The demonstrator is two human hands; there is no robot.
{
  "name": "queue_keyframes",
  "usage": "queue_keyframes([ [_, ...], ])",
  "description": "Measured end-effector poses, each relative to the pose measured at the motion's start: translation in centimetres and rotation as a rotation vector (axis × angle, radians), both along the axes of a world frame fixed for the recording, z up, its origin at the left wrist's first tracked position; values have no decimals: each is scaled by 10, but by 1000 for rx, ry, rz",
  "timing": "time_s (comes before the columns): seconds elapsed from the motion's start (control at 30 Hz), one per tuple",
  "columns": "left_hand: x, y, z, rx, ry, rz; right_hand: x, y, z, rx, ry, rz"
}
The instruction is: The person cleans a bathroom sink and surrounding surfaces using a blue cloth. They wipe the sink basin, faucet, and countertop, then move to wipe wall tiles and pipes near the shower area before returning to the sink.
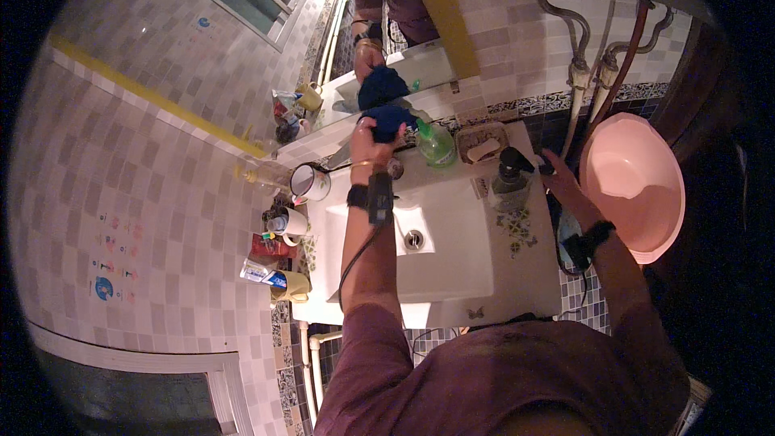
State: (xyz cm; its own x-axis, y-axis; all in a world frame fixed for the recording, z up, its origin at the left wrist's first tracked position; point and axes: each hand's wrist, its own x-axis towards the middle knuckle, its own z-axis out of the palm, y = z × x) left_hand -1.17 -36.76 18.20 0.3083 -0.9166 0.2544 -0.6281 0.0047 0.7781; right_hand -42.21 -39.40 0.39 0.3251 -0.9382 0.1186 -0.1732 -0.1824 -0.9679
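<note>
My left hand (370,144) holds a dark blue cloth (387,122) against the lower part of the wall mirror (418,69), which reflects hand and cloth. Just right of the cloth stands a green pump bottle (435,144) on the back ledge of the white washbasin (451,254). Out past the basin's right edge is my right hand (557,174), beside a dark pump-top bottle (510,178). Its fingers reach a small dark thing at the basin's corner; whether they grip it is unclear.
A soap dish (482,144) with a bar of soap sits on the back ledge. Along the left rim stand an enamel mug (310,182), a white cup (295,222) and a yellow cup (296,286) with a toothpaste tube. A pink plastic basin (657,212) and pipes (578,79) are at right.
</note>
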Motion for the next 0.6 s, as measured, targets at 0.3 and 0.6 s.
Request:
queue_keyframes([
  [0.3, -38, 123, 16, 72, 1478, -252, 35, -23, 44, -544, 834, 271],
  [0.6, -97, 116, -34, 81, 1401, -409, 27, -58, 46, -584, 437, 126],
])
